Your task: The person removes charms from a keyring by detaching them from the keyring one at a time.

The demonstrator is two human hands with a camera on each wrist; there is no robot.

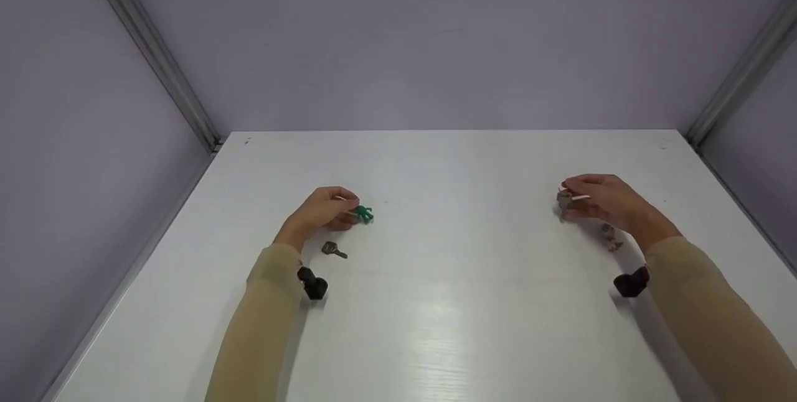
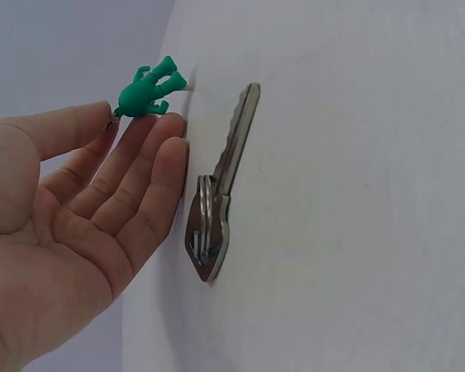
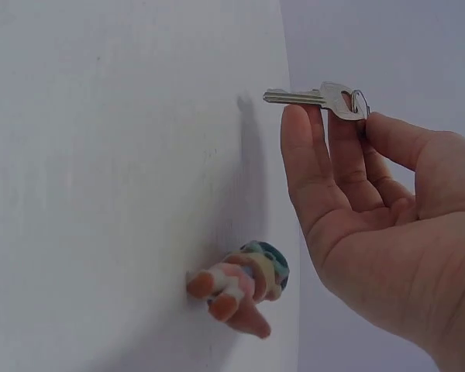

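Pinching a small green figure point(image 2: 146, 91) between thumb and fingertips, my left hand point(image 1: 324, 210) hovers just over the white table point(image 1: 448, 302), palm turned inward with the fingers only lightly bent. It is a glossy plastic charm with stubby arms and legs spread, and a bit of metal link shows at the end nearest my thumb. Just beside that hand a silver key point(image 2: 219, 186) lies flat on the table, with a ring through its head and its blade pointing away from my wrist; my fingertips are close to it, but I cannot tell whether they touch. My right hand point(image 1: 601, 198) is raised a little above the table, well apart from the left, and it pinches a second key point(image 3: 318, 98) by the head between thumb and forefinger, the blade sticking out level past my fingertips. Near that wrist a small doll point(image 3: 244, 287) lies on the table, soft-looking, with peach-coloured limbs and a dark green cap. Both forearms are in tan sleeves.
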